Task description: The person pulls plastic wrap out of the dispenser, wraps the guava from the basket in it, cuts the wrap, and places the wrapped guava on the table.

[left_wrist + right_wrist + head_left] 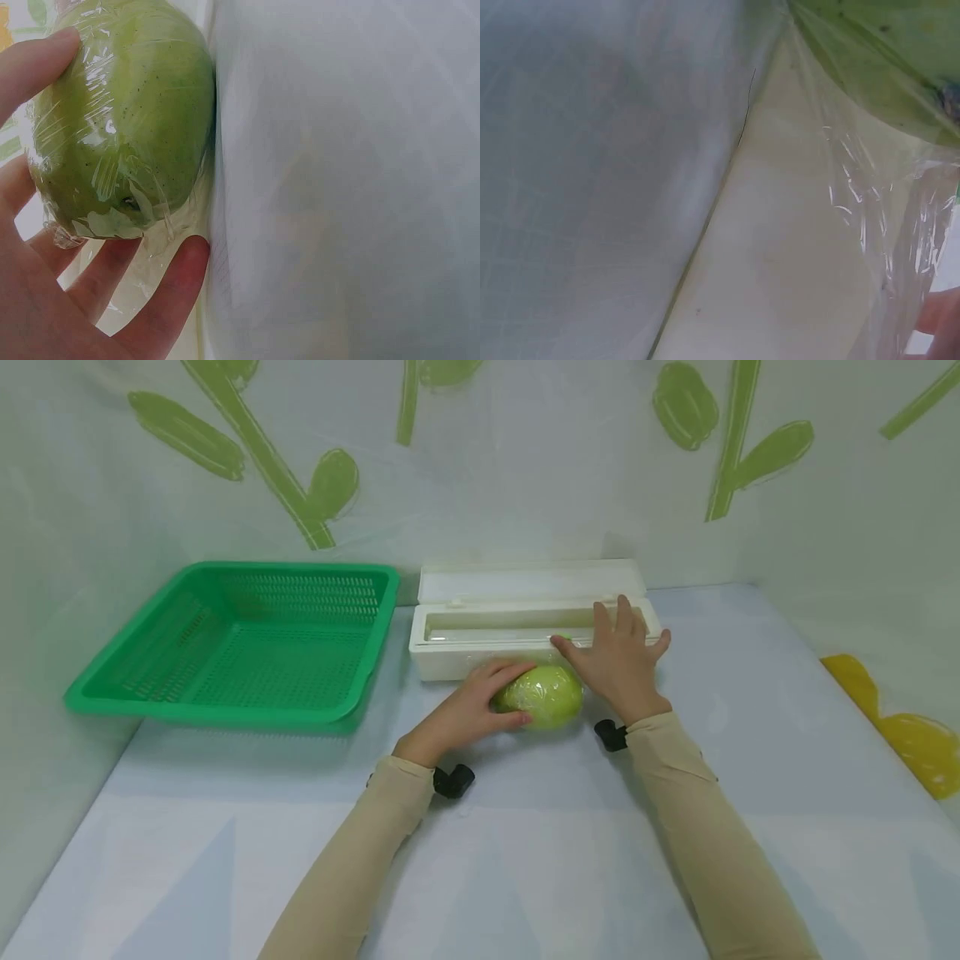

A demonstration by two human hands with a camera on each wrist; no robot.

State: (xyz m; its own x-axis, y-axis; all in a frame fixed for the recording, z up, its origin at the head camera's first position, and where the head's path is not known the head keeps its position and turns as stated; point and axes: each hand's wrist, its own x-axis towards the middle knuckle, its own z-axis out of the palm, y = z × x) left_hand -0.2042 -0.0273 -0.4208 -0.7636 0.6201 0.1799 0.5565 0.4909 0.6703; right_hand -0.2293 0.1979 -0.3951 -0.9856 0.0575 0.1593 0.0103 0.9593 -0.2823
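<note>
A speckled green fruit (551, 697) wrapped in shiny cling film rests on the table in front of a white cling film dispenser (487, 662). My left hand (480, 702) holds its left side, thumb and fingers around it in the left wrist view (139, 112). My right hand (621, 664) is spread over the dispenser's right end, its thumb by a small green piece on the front rim. In the right wrist view, clear film (862, 217) runs from the fruit across the dispenser's pale front; only a right fingertip (939, 311) shows there.
The dispenser's lid (525, 581) stands raised against the back wall. A green perforated basket (345, 714) sits at the left. Black wrist cameras (453, 782) jut from both sleeves near the table. White sheeting with leaf patterns closes off the back and sides.
</note>
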